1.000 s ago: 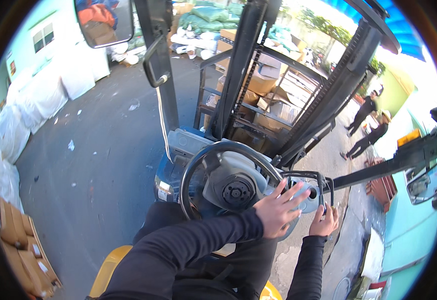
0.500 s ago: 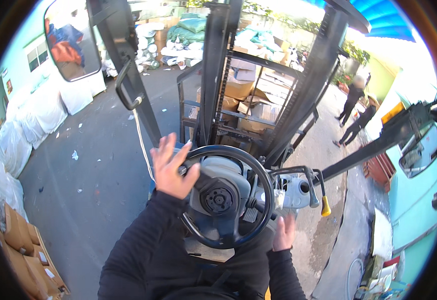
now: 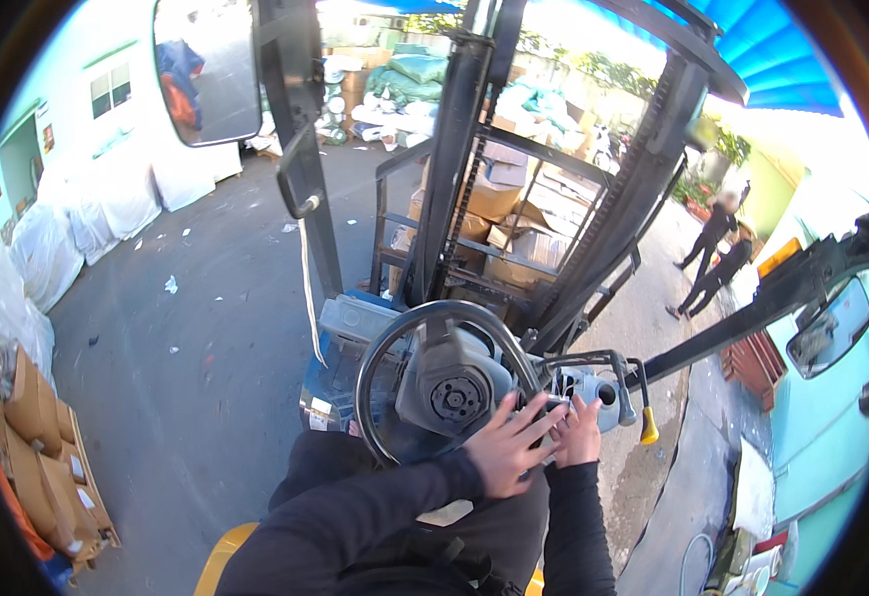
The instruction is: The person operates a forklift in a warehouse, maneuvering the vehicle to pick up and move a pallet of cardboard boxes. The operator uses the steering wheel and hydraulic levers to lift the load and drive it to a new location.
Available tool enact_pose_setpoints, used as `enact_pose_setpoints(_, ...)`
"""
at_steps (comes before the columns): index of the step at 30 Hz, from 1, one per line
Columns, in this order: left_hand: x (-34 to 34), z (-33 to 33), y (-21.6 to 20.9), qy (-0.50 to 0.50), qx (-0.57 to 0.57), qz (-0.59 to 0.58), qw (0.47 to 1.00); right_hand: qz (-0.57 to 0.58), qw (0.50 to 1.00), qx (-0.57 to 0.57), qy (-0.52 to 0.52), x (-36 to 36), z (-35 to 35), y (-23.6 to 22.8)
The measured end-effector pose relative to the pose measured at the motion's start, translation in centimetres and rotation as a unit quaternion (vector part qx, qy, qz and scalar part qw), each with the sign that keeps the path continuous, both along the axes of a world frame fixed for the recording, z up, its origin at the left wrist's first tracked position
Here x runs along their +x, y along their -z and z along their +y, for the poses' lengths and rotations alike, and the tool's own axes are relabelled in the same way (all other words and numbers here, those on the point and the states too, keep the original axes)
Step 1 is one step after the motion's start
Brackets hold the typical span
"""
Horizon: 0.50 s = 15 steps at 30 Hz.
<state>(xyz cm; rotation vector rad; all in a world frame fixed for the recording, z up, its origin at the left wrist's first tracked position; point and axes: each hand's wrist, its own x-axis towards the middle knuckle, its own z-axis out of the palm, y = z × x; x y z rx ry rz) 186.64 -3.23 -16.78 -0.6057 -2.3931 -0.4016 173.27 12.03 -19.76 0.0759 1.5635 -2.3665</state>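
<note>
Two bare hands come close together at the right side of a forklift's black steering wheel [image 3: 457,399], which sits in front of the person's lap. The left hand [image 3: 507,450] crosses over with fingers spread, gripping nothing visible; whether it touches the rim cannot be told. The right hand [image 3: 580,435] is just beyond, fingers raised, partly covered by the left fingers; whether it pinches anything cannot be told. A yellow-knobbed lever [image 3: 649,427] hangs to their right. Grey pavement [image 3: 196,397] stretches left to white-wrapped stacks [image 3: 47,260]; a narrower strip runs right, toward a teal wall [image 3: 822,427]. White labels on the lower-left brown cartons [image 3: 42,447] are too small to read.
</note>
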Motion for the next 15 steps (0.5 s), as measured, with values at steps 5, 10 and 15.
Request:
enact_pose_setpoints(5, -7.4, -4.0, -8.7, -0.158, -0.045, 0.038, 0.986, 0.433, 0.808, 0.368, 0.155, -2.5, 4.7, -2.3)
enact_pose_setpoints(10, -0.6, -14.1, -6.9, -0.311, 0.064, 0.136, 0.938, 0.432, 0.549, 0.658, 0.281, -3.7, 8.8, -3.2)
enact_pose_setpoints(15, 13.5, -12.8, -0.1, -0.366, 0.121, 0.101, 0.917, 0.358, 0.617, 0.674, 0.193, -2.7, 11.5, -2.2)
